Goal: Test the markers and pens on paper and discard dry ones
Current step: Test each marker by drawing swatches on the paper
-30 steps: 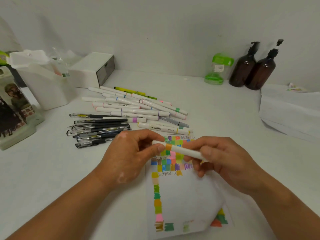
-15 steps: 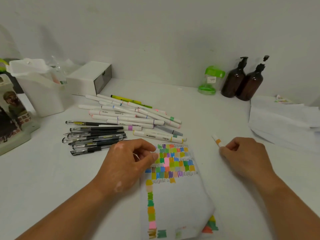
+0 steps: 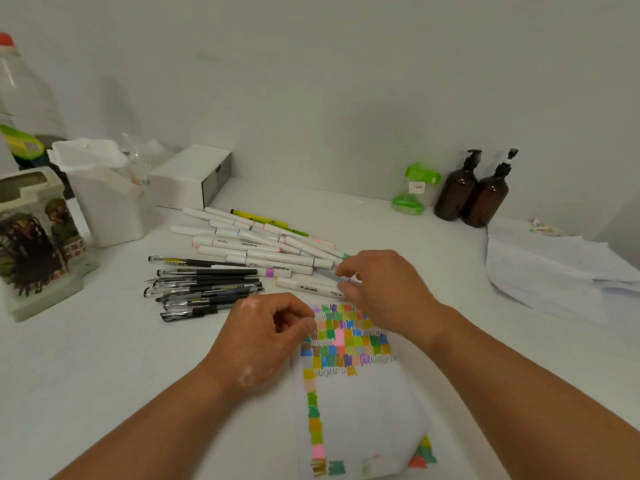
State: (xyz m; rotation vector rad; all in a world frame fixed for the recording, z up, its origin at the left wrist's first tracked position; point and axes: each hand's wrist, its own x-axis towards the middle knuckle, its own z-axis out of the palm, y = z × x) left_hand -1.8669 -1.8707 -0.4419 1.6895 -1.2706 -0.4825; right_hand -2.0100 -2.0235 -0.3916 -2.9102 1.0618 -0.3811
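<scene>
A sheet of test paper (image 3: 360, 403), covered with colour swatches and scribbles, lies in front of me. My left hand (image 3: 263, 341) rests on its left edge with loosely curled fingers and holds nothing. Behind the paper is a pile of white markers (image 3: 256, 244), and to its left a row of black gel pens (image 3: 207, 285). My right hand (image 3: 388, 289) reaches over the near right end of the pile. Its thumb and forefinger pinch a grey marker (image 3: 327, 274) there. The orange-banded marker is out of sight.
A white bin (image 3: 104, 199) and a white box (image 3: 190, 174) stand at the back left, with a figurine box (image 3: 34, 237) at the far left. A green container (image 3: 414, 188) and two brown pump bottles (image 3: 474, 192) stand against the wall. Stacked white sheets (image 3: 554, 268) lie at right.
My right hand carried the orange-banded marker off to the right and let it go, then swung back to the pile and took the grey marker. My left hand stayed on the paper.
</scene>
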